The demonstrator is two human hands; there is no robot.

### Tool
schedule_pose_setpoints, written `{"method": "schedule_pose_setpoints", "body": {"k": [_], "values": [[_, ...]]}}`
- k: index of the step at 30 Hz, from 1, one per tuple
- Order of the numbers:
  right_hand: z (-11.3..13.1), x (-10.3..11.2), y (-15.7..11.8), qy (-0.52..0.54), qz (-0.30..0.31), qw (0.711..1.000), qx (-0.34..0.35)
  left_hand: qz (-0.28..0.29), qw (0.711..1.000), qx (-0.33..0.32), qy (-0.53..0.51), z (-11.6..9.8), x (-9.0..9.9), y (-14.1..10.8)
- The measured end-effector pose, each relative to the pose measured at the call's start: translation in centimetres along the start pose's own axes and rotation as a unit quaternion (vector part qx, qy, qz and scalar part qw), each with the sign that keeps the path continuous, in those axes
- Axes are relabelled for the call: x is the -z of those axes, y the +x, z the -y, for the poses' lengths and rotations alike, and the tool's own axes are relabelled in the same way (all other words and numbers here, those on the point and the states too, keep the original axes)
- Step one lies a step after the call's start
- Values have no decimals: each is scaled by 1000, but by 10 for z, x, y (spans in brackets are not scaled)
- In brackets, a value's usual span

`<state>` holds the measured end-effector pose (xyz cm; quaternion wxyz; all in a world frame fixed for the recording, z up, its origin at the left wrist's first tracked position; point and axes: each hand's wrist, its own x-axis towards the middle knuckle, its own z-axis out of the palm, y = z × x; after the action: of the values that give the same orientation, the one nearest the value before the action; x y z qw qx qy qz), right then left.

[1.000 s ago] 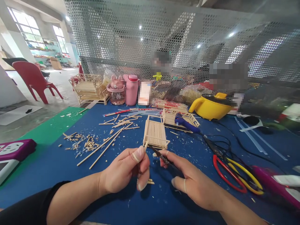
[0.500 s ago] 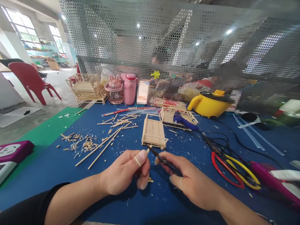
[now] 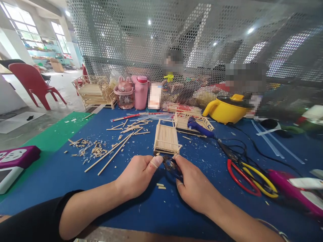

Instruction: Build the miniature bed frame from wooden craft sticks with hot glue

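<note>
My left hand (image 3: 137, 174) is closed, pinching a short wooden stick (image 3: 158, 154) between thumb and fingers; only its tip shows. Wrapped round the handles of a pair of dark pliers (image 3: 167, 163) is my right hand (image 3: 194, 183). The pliers' jaws meet the left fingertips at the stick. Just beyond both hands lies a small slatted frame of wooden sticks (image 3: 166, 137) with a low railing. Two short cut stick pieces (image 3: 161, 187) rest on the blue mat (image 3: 141, 215) below the hands. Pale bands circle some fingers.
Long sticks (image 3: 114, 154) and a heap of offcuts (image 3: 98, 149) lie left. A blue glue gun (image 3: 199, 127) rests on another stick frame (image 3: 180, 123). Red-and-yellow-handled scissors (image 3: 243, 178) and cables lie right. Behind stand a pink bottle (image 3: 141, 94), a yellow pot (image 3: 225, 111) and a perforated screen (image 3: 121, 43).
My hands have drawn closer together, and the pliers' jaws now sit against the left fingertips. The left hand has turned, hiding most of the stick. The view has shifted slightly.
</note>
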<state>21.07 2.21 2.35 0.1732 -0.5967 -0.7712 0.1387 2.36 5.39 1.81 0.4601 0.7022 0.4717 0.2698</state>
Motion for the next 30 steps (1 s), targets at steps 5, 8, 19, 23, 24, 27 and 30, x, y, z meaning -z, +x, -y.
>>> {"method": "schedule_pose_setpoints", "body": {"k": [5, 8, 19, 23, 24, 27, 30], "values": [[3, -7, 1, -39, -20, 999, -13, -9, 1000, -22, 19, 4, 1, 6], [6, -7, 1, -57, -18, 998, -30, -6, 1000, -30, 9, 6, 1, 9], [12, -9, 2, -100, -22, 993, -58, -36, 999, -14, 3, 6, -3, 9], [12, 6, 1, -15, 4, 999, -46, -13, 998, -55, -16, -2, 3, 7], [11, 10, 1, 22, 18, 999, -32, 5, 996, -88, -16, -3, 5, 5], [9, 23, 0, 120, 47, 992, 8, 28, 984, -175, 4, -7, 10, 0], [8, 29, -1, 154, 59, 986, 19, 11, 984, -180, 12, -7, 11, -4]]}}
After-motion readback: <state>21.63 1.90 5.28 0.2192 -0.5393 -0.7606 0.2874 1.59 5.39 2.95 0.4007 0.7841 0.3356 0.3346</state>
